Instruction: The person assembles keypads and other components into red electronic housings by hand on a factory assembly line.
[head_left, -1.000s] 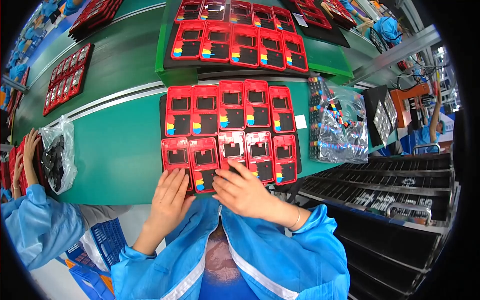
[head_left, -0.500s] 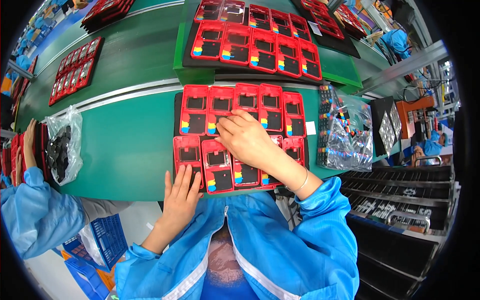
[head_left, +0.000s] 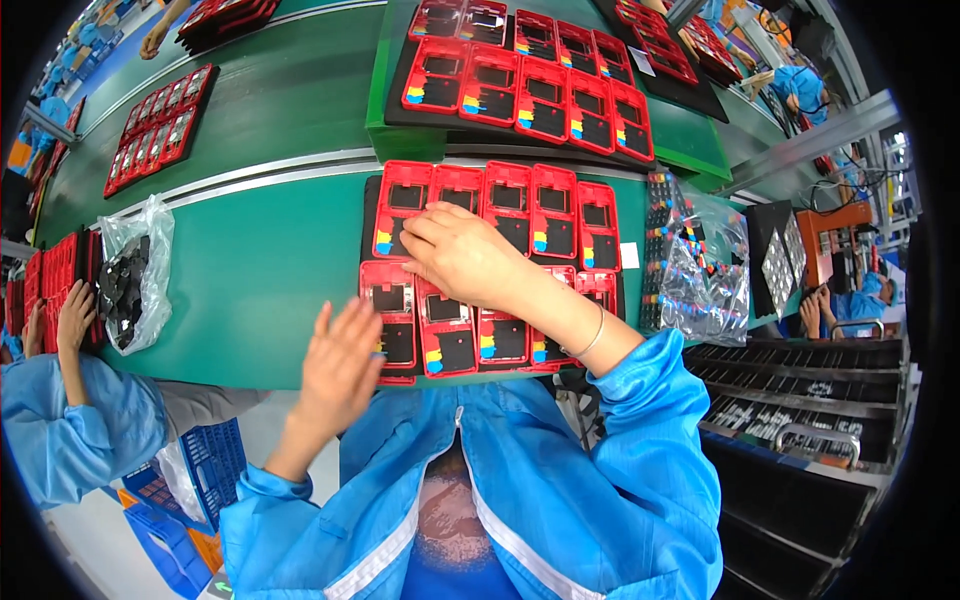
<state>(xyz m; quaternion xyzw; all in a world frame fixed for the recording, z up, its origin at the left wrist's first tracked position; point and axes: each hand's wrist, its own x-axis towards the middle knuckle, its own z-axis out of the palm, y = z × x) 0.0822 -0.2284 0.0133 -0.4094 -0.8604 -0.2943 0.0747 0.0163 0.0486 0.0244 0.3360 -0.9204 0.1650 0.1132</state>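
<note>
Two rows of red plastic device housings (head_left: 508, 205) lie on a black tray (head_left: 370, 215) in front of me. Most show a window opening, a black lower panel and a yellow-and-blue patch. My right hand (head_left: 465, 255) reaches across them, its bent fingertips pressed together at the second housing in the far row. What lies under those fingertips is hidden. My left hand (head_left: 340, 360), smeared by motion, has its fingers stretched out beside the near-left housing (head_left: 392, 315). Nothing shows in it.
A clear bag of small colourful parts (head_left: 700, 270) lies right of the tray, a bag of black pieces (head_left: 125, 290) to the left. Another filled tray (head_left: 535, 90) rests on a green raised stand (head_left: 400, 140). A co-worker's hands (head_left: 75, 315) handle red housings at far left.
My right hand has shifted left along the housings. My left hand has come off the near-left housing toward its left side. The whole view has shifted slightly.
</note>
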